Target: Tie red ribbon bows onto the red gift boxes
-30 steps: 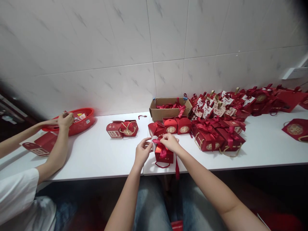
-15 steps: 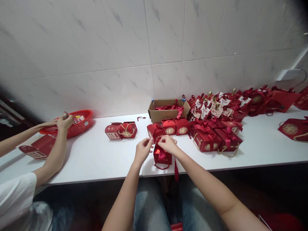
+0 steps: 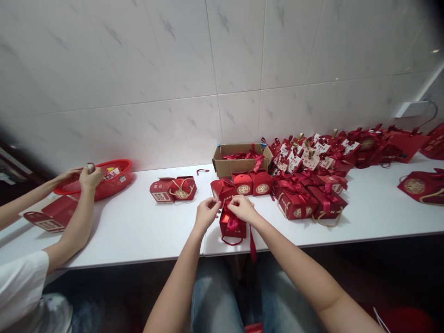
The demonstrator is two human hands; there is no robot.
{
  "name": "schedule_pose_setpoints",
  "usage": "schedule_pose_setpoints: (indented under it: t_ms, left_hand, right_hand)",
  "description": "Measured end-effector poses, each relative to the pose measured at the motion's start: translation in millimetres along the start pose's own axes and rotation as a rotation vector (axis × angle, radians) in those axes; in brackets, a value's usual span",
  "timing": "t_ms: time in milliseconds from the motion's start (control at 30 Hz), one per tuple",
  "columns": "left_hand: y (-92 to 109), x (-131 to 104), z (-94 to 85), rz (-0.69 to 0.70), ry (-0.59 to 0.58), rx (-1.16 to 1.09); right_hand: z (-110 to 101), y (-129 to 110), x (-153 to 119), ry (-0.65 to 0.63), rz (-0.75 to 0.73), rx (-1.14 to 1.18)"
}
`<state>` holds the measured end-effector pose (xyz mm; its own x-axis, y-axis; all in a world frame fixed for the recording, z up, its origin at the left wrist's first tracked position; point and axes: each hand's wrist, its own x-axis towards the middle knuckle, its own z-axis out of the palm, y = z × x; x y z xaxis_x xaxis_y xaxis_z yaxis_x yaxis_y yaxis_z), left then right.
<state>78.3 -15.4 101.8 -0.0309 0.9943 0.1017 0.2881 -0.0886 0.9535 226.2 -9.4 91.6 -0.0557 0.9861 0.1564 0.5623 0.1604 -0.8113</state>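
Observation:
My left hand (image 3: 207,213) and my right hand (image 3: 242,209) meet above a small red gift box (image 3: 233,229) at the table's front edge. Thumb and forefinger are pinched on each hand. Between the fingertips is a thin dark red strip that looks like ribbon; its exact shape is partly hidden. A glossy ribbon bow (image 3: 232,223) lies against the box, and one ribbon tail (image 3: 253,245) hangs over the edge. A red cord handle (image 3: 231,241) loops out at the front. More red boxes (image 3: 243,183) stand just behind my hands.
A cardboard carton (image 3: 239,165) of red ribbons stands behind. Ribboned boxes (image 3: 299,200) and tagged red bags (image 3: 312,155) crowd the right. Two boxes (image 3: 173,189) sit left. At far left, a co-worker's hands (image 3: 90,176) are over a red basket (image 3: 116,186), beside another box (image 3: 55,213).
My fingertips stay at nearly the same spot over the box, with only slight finger movement. The whole view has shifted a little. The co-worker's hands remain at the basket.

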Motion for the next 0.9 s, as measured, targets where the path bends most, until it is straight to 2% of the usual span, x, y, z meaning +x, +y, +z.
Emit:
schedule_pose_setpoints:
  t_ms: [100, 167, 267, 367, 500, 633, 900]
  left_hand:
    - [5, 2, -9.6, -0.028, 0.066, -0.191]
    - [8, 5, -23.5, -0.034, 0.138, -0.347]
    - [10, 9, -51.5, -0.026, 0.265, -0.551]
    - [8, 13, -75.3, -0.072, 0.349, -0.718]
    - [0, 15, -89.4, -0.185, 0.413, -0.885]
    - [-10, 15, -96.0, -0.213, 0.455, -0.84]
    - [-21, 13, -104.6, -0.201, 0.428, -0.667]
  right_hand:
    - [-2, 13, 1, 0.043, -0.094, 0.148]
    - [-8, 26, -4, 0.078, -0.118, 0.272]
    - [-17, 51, -24, 0.081, -0.018, 0.435]
    - [-19, 75, -50, -0.034, 0.147, 0.556]
    - [-12, 91, -69, -0.24, 0.249, 0.717]
    - [-19, 92, -66, -0.283, 0.293, 0.771]
    - [-70, 94, -49, -0.198, 0.235, 0.801]
